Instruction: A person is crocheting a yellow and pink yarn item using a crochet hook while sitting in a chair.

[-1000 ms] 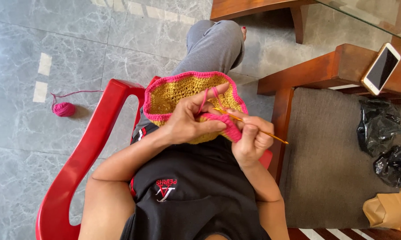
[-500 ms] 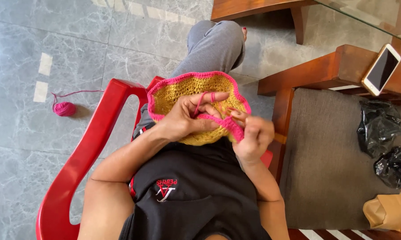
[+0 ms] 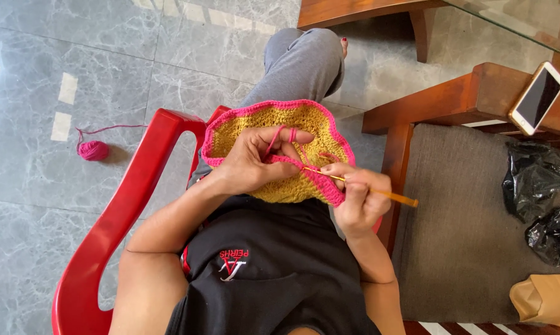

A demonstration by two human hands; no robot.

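In my lap lies a round crocheted piece (image 3: 264, 118), mustard yellow with a pink edge. My left hand (image 3: 255, 158) grips its near rim, with pink yarn looped over the raised fingers. My right hand (image 3: 360, 198) pinches an orange crochet hook (image 3: 379, 193) whose tip meets the pink edge beside my left fingers. The handle end of the hook sticks out to the right. A pink yarn ball (image 3: 94, 150) rests on the floor at the left, its strand trailing right.
I sit in a red plastic chair (image 3: 115, 223) on a grey marble floor. At the right is a wooden seat with a brown cushion (image 3: 463, 236), a phone (image 3: 537, 98) on its arm, black plastic bags (image 3: 534, 180) and a brown paper bag (image 3: 540, 298).
My right hand has drawn the hook back out to the right, so its handle shows again. My left hand keeps its hold on the rim.
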